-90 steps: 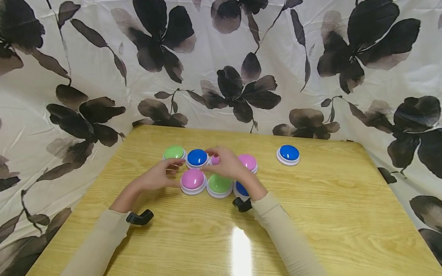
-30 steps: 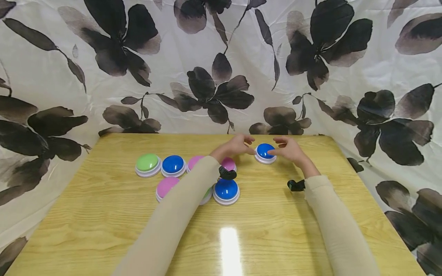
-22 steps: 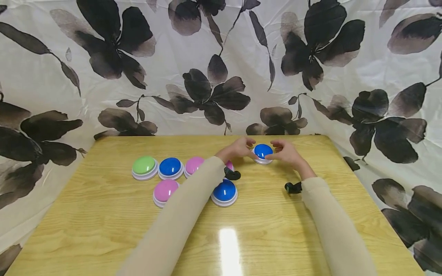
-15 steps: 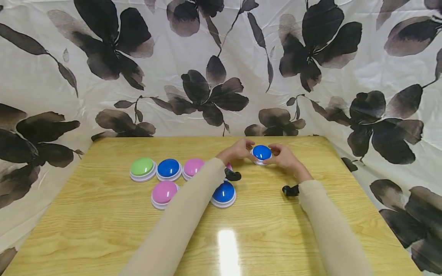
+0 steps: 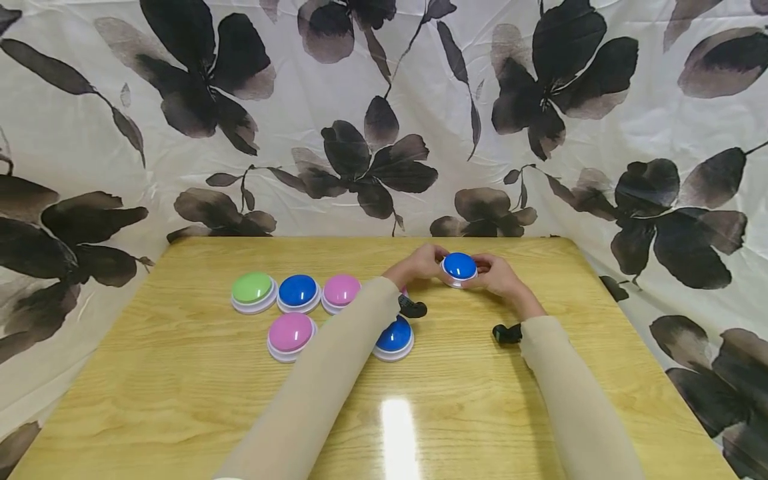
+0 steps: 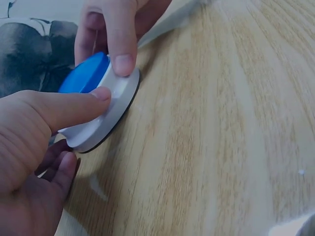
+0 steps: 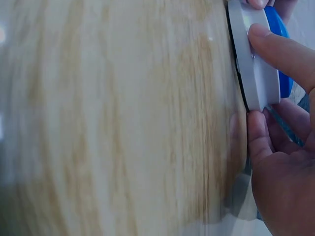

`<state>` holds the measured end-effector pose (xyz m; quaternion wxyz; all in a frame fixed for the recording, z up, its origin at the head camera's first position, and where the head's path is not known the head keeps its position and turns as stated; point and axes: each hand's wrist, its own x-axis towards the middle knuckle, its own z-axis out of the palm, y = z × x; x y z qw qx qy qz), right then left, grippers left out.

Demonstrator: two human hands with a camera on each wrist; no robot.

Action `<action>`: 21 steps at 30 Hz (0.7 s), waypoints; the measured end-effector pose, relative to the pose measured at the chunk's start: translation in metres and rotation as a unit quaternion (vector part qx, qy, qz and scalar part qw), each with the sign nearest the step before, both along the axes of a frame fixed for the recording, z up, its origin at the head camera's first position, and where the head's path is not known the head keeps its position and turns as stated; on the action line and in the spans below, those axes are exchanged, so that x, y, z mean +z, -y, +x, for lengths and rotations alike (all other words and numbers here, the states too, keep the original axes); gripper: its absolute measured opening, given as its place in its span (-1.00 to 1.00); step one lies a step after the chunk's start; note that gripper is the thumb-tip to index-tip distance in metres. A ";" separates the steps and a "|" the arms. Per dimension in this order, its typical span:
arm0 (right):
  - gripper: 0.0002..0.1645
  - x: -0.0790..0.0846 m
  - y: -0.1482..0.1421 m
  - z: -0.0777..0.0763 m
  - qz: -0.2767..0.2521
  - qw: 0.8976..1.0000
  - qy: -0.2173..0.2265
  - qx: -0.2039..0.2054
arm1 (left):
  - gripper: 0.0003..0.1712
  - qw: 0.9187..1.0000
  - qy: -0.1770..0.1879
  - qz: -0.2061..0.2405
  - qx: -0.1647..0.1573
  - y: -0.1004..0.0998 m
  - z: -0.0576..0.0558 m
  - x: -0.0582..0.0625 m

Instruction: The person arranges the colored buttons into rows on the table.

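A blue domed push button [image 5: 460,266] with a white round base is between my two hands near the far edge of the table. My left hand [image 5: 423,262] grips its left side; in the left wrist view the thumb [image 6: 81,109] lies on the white base, its other fingers around the lower rim. From the opposite side my right hand [image 5: 495,275] holds it, thumb [image 7: 275,46] pressed on the base and fingers at the rim. The base stands right at the wooden surface in both wrist views.
Left of the hands sit a green button [image 5: 252,288], a blue one [image 5: 298,291] and a pink one [image 5: 341,291] in a row. Before them are another pink button [image 5: 291,333] and a blue one [image 5: 393,335]. My left sleeve [image 5: 336,373] covers part of this group. Patterned cloth [image 5: 372,133] hangs behind the table.
Both hands have left the button group and moved right to the lone blue button. Over the last second their fingers closed in on its base from both sides. The head view turned right.
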<state>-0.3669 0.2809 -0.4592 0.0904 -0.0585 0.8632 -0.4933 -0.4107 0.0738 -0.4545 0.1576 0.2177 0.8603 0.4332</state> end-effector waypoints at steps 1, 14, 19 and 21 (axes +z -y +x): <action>-0.05 0.000 -0.001 0.000 0.002 1.000 0.000 -0.004 | -0.22 1.000 0.000 0.000 0.001 -0.002 0.000 0.000; -0.04 0.019 0.007 0.006 0.025 0.999 -0.020 0.000 | -0.26 0.999 -0.010 0.033 -0.004 0.007 0.005 0.014; -0.04 0.037 0.019 0.016 0.027 0.999 -0.026 0.013 | -0.21 1.000 0.002 0.024 0.003 0.020 0.013 0.030; -0.06 0.041 0.025 0.018 0.015 0.999 -0.034 0.017 | -0.18 1.000 0.001 0.014 0.002 0.028 0.016 0.037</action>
